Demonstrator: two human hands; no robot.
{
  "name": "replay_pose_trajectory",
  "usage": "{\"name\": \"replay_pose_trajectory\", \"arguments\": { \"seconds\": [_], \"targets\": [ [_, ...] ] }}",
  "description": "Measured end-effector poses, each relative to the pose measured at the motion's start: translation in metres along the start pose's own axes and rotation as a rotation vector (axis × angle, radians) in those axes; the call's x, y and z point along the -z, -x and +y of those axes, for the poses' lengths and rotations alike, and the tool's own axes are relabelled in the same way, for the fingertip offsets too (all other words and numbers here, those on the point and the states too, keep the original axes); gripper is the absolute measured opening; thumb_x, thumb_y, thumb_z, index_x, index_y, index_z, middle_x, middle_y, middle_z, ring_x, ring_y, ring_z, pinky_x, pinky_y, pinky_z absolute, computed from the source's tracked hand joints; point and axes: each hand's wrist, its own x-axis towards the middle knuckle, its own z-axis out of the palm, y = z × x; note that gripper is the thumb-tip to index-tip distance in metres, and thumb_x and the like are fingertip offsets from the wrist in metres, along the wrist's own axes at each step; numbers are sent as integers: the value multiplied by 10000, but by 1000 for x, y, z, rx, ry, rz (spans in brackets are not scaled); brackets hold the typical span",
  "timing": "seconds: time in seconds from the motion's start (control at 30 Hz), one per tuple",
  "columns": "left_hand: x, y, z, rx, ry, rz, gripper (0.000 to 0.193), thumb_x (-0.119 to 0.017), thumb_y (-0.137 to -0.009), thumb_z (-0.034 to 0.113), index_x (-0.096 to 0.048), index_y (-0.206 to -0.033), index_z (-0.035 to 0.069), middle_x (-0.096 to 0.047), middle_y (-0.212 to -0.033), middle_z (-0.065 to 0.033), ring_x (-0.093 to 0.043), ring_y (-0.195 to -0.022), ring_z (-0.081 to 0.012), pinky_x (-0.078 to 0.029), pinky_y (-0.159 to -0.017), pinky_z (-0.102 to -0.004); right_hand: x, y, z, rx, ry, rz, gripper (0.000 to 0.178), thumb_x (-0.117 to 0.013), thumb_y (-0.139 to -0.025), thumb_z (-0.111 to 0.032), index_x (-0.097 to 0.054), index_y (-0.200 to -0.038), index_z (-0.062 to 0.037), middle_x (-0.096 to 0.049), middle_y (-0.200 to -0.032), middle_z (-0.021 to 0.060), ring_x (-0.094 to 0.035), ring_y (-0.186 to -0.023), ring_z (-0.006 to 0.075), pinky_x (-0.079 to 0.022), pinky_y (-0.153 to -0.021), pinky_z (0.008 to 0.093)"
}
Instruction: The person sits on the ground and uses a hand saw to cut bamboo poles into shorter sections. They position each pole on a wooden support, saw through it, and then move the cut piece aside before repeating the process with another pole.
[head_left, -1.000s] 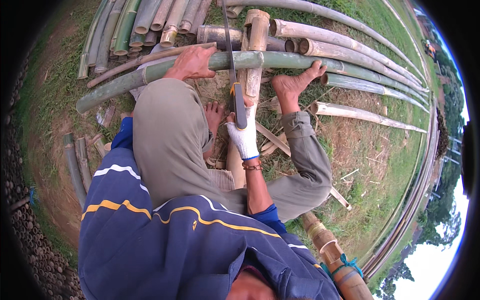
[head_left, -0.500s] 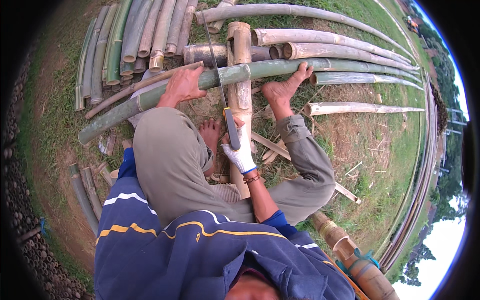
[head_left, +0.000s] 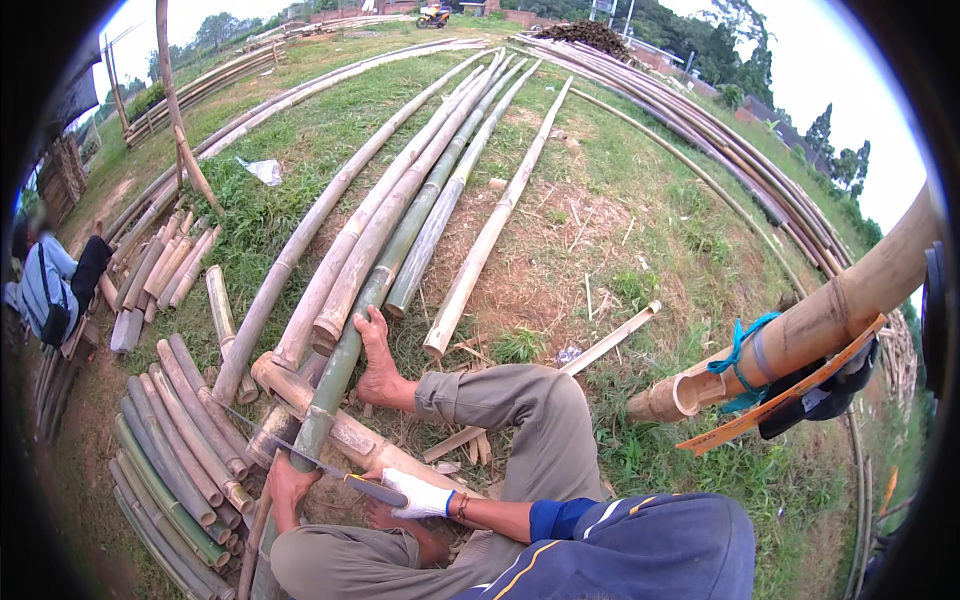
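A long green bamboo pole [head_left: 344,355] runs from the far grass down past my knee, lying across a thicker pale bamboo log [head_left: 362,442]. My left hand [head_left: 289,487], bare, grips the green pole just near of the log. In a white glove, my right hand [head_left: 424,496] is closed round the dark handle of a handsaw [head_left: 375,489]. The saw's thin blade crosses the green pole close to my left hand, and its tip points to the left. My bare foot [head_left: 382,365] presses against the pole beyond the log.
Cut bamboo lengths [head_left: 165,455] lie stacked at the left. Several long poles [head_left: 300,240] stretch away ahead. A thick bamboo post [head_left: 780,350] with a blue tie and an orange strip [head_left: 790,390] leans at the right. Another person [head_left: 55,275] sits at the far left.
The view has swung up and round, so the far field and the other person now show. My left hand stays on the bamboo pole, my right on the saw.
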Motion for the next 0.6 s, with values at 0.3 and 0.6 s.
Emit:
{"name": "replay_pose_trajectory", "arguments": {
  "seconds": [0.3,0.6],
  "targets": [
    [-15,0,1,-4,-38,20,739,-954,-652,370,-741,-1234,-33,-781,-1191,-286,-760,-1132,-447,-599,-985,-501,6,5,-31,-119,-5,5,925,-762,-792,-119,-442,-1660,-108,-606,-1407,174,-597,-1357,312,-461,-1172,426],
    [-41,-10,-9,-50,-139,49,881,-995,-641,481,-697,-1337,31,-801,-1165,-258,-785,-1077,-432,-619,-962,-514,25,1,-92,-167,-198,0,752,-761,-904,-99,-490,-1604,-65,-684,-1156,135,-682,-1042,233,-546,-907,374]
  ]
}}
